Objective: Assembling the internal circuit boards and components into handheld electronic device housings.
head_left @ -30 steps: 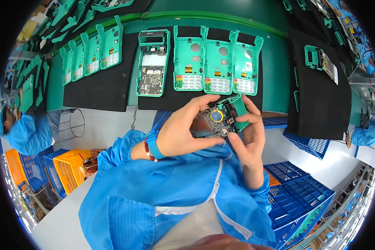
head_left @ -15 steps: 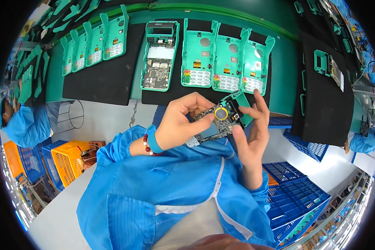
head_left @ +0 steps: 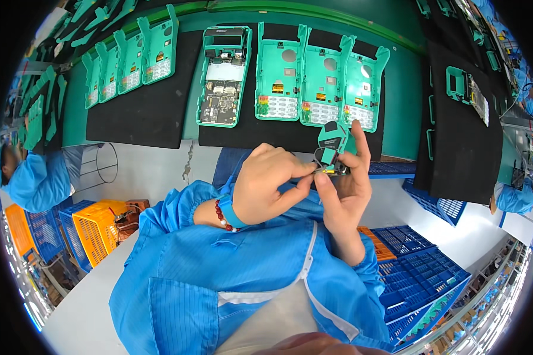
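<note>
The green table [head_left: 400, 77] spreads under the middle mat [head_left: 237, 137] and beyond it. To the right of the middle mat lies the right mat [head_left: 456, 160], carrying a green frame [head_left: 456, 92] with a board [head_left: 478, 103] leaning at its side; to the left, the left mat [head_left: 136, 121] bears a row of four cases [head_left: 132, 66]. Blue crates [head_left: 423, 260] sit below and right of the middle mat. On its left end lies a filled case [head_left: 225, 72], and right of that three cases [head_left: 278, 54] side by side. Just in front of the middle mat's near edge, toward its right end, my right hand [head_left: 344, 192] grips the green-and-black part [head_left: 331, 142] between thumb and bent fingers. My left hand [head_left: 269, 186] meets the part's left side, thumb and forefinger almost together; I can't make out whether they pinch the thin black wire [head_left: 317, 156] there.
</note>
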A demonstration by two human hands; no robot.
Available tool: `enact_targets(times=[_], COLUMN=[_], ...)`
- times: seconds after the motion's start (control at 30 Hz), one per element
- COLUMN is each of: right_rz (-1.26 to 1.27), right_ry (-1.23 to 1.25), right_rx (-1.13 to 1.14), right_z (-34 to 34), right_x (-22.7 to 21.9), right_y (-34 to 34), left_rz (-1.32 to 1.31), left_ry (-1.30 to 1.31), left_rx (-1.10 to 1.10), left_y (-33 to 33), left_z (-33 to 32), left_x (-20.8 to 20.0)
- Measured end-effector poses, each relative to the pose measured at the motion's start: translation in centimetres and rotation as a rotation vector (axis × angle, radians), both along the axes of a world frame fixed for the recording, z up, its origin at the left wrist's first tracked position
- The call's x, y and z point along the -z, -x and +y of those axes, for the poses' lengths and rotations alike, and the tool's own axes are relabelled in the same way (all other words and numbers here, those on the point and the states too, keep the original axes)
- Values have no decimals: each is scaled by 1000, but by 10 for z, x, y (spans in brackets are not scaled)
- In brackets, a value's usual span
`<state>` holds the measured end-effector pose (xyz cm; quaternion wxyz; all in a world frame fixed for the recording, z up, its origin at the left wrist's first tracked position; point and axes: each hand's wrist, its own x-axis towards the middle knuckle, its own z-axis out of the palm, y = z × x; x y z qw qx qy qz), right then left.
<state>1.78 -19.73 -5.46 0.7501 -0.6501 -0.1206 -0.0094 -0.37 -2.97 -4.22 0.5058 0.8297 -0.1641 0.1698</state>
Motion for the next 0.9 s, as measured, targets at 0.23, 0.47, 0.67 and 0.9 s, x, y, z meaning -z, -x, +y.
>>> enact_targets(times=[0.23,0.47,0.67,0.9], right_rz=[-180,-129,-143,-168], right_ry=[-5,2,26,-38], right_rx=[-110,-131,-118,-48], right_z=[-9,-9,-8,-7], right_x=[10,2,10,21], right_y=[-6,-5,-3,-2], left_rz=[-188,-139,-172,-207], left_ry=[-42,34,-1,-80], left_rx=[-66,-61,-50,-14], left_y=[3,3,2,5], left_z=[-4,-4,-4,-5], left_x=[5,4,6,9])
